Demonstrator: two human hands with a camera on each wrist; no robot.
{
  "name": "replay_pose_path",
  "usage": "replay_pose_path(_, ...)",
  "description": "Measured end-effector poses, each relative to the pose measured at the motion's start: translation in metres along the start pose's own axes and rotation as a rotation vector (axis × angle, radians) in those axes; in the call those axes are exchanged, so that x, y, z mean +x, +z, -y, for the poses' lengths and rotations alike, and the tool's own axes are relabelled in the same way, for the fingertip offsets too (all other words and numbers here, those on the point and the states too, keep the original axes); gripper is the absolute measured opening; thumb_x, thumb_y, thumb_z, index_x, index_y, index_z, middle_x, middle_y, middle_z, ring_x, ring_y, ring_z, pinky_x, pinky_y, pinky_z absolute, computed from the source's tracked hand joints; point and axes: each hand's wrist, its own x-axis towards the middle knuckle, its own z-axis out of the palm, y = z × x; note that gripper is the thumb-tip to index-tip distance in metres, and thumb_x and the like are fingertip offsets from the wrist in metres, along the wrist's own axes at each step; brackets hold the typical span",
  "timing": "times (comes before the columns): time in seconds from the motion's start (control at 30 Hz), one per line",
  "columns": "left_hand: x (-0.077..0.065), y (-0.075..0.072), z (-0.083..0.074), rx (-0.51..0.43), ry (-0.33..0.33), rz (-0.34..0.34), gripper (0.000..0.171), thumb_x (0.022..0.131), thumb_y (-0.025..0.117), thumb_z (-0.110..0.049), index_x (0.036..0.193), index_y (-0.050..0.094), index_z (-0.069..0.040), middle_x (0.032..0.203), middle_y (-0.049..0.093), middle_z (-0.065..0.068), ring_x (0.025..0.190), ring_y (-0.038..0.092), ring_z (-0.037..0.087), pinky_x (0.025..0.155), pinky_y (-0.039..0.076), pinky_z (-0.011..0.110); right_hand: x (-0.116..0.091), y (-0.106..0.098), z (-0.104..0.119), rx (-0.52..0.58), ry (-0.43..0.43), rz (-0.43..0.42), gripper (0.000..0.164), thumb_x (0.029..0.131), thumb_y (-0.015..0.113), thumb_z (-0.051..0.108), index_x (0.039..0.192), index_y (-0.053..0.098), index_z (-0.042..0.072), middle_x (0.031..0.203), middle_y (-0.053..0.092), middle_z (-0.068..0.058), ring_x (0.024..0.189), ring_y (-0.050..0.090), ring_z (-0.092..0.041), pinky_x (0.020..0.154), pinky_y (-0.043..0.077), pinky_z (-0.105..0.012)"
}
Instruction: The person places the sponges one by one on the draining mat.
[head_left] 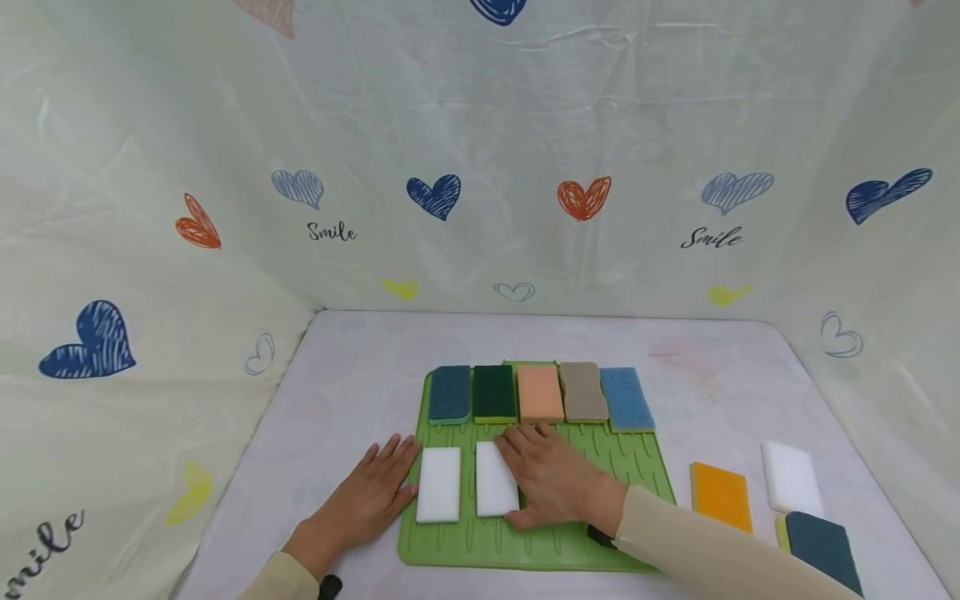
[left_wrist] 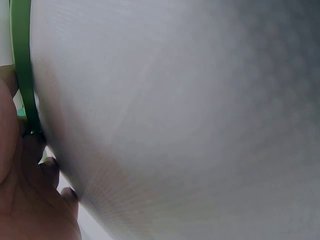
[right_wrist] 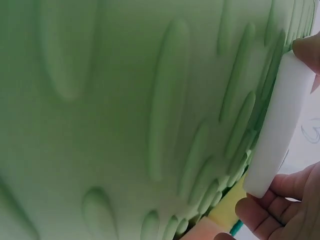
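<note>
The right hand (head_left: 551, 482) pinches a white sponge (head_left: 493, 479) on the green mat (head_left: 585, 552), partly hiding it. Fingers extended, the left hand (head_left: 366, 490) rests at the mat's edge. A sleeve (head_left: 697, 537) overlaps a blue sponge (head_left: 825, 543).

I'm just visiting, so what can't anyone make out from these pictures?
- Head view: the right hand hides part of the white rectangular foam block it holds.
- Head view: the beige fabric sleeve hides the near right corner of the green ridged rectangular mat.
- Left wrist view: the left hand is cut off by the picture's edge; the pale tabletop is blurred.
- Right wrist view: the bottom edge cuts off the peach rectangular sponge.
</note>
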Motion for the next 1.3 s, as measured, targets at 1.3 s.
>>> replay_pose_path(1.3, -0.0005, -0.0018, -0.0021, -0.014, 0.002, -0.009, 0.064, 0.113, 0.051, -0.036, 0.164, 0.034, -0.001, 0.17, 0.037, 0.014, 0.159, 0.03, 0.038, 0.129, 0.026, 0.059, 0.0022, -0.0023, 0.004, 0.091, 0.031, 0.052, 0.115, 0.081, 0.056, 0.092, 0.157, 0.045, 0.006, 0.149, 0.057, -0.01, 0.134, 0.055, -0.027, 0.11, 0.048, -0.049)
